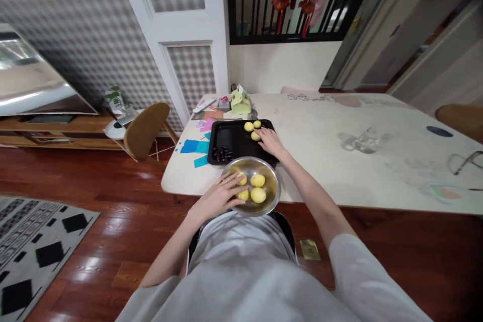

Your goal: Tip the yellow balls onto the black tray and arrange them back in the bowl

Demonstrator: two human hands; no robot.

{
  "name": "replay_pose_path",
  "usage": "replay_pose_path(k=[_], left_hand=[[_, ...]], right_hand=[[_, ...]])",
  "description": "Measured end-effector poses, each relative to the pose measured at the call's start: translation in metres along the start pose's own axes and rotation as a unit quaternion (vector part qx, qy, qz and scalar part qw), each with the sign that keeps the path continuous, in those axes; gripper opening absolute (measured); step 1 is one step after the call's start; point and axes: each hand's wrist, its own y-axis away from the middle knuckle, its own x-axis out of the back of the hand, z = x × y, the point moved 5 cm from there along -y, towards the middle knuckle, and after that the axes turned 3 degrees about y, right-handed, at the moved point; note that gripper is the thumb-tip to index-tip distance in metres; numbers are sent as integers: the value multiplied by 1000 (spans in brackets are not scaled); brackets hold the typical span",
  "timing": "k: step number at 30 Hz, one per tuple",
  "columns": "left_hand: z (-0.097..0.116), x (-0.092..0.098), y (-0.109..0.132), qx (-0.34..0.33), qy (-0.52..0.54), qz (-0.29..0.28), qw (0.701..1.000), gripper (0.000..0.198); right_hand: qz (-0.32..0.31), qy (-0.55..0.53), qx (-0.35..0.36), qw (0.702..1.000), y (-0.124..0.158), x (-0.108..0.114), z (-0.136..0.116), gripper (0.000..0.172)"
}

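Note:
A metal bowl (pixel 274 196) with several yellow lemons (pixel 258 194) in it stands at the table's front edge, close to my body. My left hand (pixel 221 193) reaches over the bowl's left side, fingers apart and resting on or just above two of the lemons, which it partly covers. Behind the bowl lies a black baking tray (pixel 234 136). At its right side my right hand (pixel 269 142) has its fingertips on a lemon (pixel 255 136). Two more lemons (pixel 249 127) sit just beyond it. Small dark glossy oblong pieces (pixel 223 153) are heaped in the tray's front left corner.
The white table (pixel 313 161) stretches far to the right, with a clear glass item (pixel 366 142) and eyeglasses (pixel 466 162) on it. A green tissue box (pixel 240 100) and a remote (pixel 204 105) are behind the tray. A wooden chair (pixel 147 131) stands left.

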Motion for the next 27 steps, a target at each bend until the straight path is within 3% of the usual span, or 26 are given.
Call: replay_pose_path(k=[6, 11, 13, 18, 27], left_hand=[[-1, -3, 0, 16, -15, 1, 1000, 48], [-4, -6, 1, 31, -27, 20, 999, 48], [-4, -6, 1, 36, -27, 22, 999, 49], [-5, -3, 2, 43, -24, 8, 999, 50], [-8, 4, 9, 75, 3, -11, 997, 49]], right_hand=[[19, 4, -6, 1000, 9, 15, -12, 34], [72, -38, 21, 996, 56, 50, -54, 46], [53, -68, 37, 996, 78, 59, -76, 47], [-49, -72, 58, 995, 115, 52, -110, 44], [-74, -97, 61, 991, 125, 39, -117, 38]])
